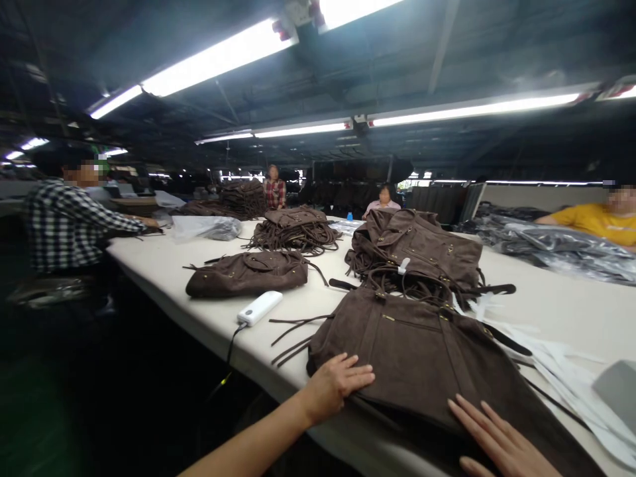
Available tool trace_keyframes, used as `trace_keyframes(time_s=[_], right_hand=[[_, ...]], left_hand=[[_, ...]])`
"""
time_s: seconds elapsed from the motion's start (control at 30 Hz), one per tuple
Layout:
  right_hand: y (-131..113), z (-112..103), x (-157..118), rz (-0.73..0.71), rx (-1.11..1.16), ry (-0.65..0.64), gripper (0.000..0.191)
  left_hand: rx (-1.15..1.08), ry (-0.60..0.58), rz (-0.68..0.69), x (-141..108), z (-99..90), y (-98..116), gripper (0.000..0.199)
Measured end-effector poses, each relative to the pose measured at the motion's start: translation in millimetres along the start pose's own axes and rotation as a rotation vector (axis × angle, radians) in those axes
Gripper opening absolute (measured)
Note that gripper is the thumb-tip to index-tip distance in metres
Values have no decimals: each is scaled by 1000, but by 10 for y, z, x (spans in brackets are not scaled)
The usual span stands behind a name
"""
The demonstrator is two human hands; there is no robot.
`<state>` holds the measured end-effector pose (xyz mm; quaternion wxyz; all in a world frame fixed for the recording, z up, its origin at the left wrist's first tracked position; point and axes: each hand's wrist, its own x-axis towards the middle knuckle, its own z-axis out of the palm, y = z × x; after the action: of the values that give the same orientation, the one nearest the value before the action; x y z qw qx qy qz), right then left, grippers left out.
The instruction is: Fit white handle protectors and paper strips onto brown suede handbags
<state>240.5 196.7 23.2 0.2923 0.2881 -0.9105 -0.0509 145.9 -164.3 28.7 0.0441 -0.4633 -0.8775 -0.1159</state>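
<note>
A large dark brown bag [412, 344] with straps and thin cords lies flat across the near table edge. My left hand [340, 381] rests on its lower left edge, fingers extended and holding nothing. Lower right, my right hand [501, 437] lies on the bag's front with spread fingers, partly cut off by the frame. Just behind this bag rises a pile of similar brown bags [417, 248] with a small white tag on it. A single folded brown bag [248, 273] is to the left, beside a white device [260, 308] with a black cable.
The pale table [199, 318] also bears another brown stack [295, 228], clear plastic bags [206, 227], white paper strips [561, 364] and plastic-wrapped goods [561, 242]. A person in a checked shirt [69, 225] works at left; a person in yellow [591, 222] is at right.
</note>
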Motion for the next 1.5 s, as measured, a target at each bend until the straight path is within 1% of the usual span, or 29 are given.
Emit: trace_keyframes(time_s=[0.07,0.13,0.2,0.27,0.3,0.37,0.43,0.5,0.57,0.63,0.7,0.73,0.77,0.8,0.83,0.9,0.93,0.97,1.0,1.03,1.07,1.13,1.17,1.23,1.3,1.37,1.4,1.43,1.5], right_hand=[[16,-219,202,119,98,-146,52],[26,-425,524,191,214,-277,53],[37,-554,940,205,315,-338,54],[43,-569,1393,152,419,-376,55],[38,-529,1613,116,465,-376,55],[1,-355,2007,35,536,-366,54],[-81,-69,2298,-22,558,-328,52],[-204,294,2449,-42,556,-260,50],[-342,667,2459,5,566,-165,47],[-454,975,2376,103,581,-78,45],[-512,1174,2272,177,572,-8,44],[-520,1234,2232,197,558,19,43],[-519,1271,2203,206,543,41,43],[-513,1292,2185,211,530,64,43],[-506,1302,2179,203,520,82,43],[-503,1304,2185,156,509,111,45],[-509,1299,2193,131,504,133,45],[-520,1292,2200,109,498,155,46],[-535,1283,2206,91,492,176,46],[-552,1272,2210,75,487,193,47],[-571,1258,2212,59,485,207,48],[-606,1223,2216,27,484,217,52],[-621,1205,2219,7,486,215,53],[-639,1170,2230,-40,494,205,56],[-642,1147,2247,-96,506,204,60],[-634,1139,2268,-141,524,209,66],[-630,1140,2278,-149,537,212,69],[-628,1142,2287,-149,555,213,71],[-633,1147,2299,-134,600,199,72]], left_hand=[[21,34,-6,-21,32,23,80],[1,54,-14,-25,34,29,79],[-26,66,-12,-23,22,25,78],[-41,73,-6,-23,10,20,77],[-46,75,-3,-24,7,19,76],[-51,85,-6,-29,5,24,74],[-62,96,-18,-33,5,34,77],[-89,96,-38,-33,-9,49,84],[-136,78,-59,-31,-51,68,89],[-201,51,-80,-32,-128,97,86],[-288,25,-94,-36,-224,138,80],[-337,30,-108,-36,-270,163,75],[-378,61,-135,-34,-309,188,68],[-397,128,-182,-28,-340,210,60],[-383,226,-251,-18,-362,228,52],[-252,464,-465,10,-383,237,40],[-157,554,-598,24,-388,228,39],[-69,600,-727,35,-394,211,40],[-10,598,-836,42,-403,189,40],[15,558,-918,46,-415,166,40],[17,498,-967,48,-430,143,40],[2,376,-990,58,-475,109,35],[4,336,-986,70,-503,103,31],[30,306,-979,114,-568,116,21],[52,312,-959,178,-632,162,15],[67,358,-922,240,-670,217,19],[61,406,-899,261,-672,237,22],[23,476,-885,269,-661,243,24],[-127,635,-895,238,-599,206,23]])
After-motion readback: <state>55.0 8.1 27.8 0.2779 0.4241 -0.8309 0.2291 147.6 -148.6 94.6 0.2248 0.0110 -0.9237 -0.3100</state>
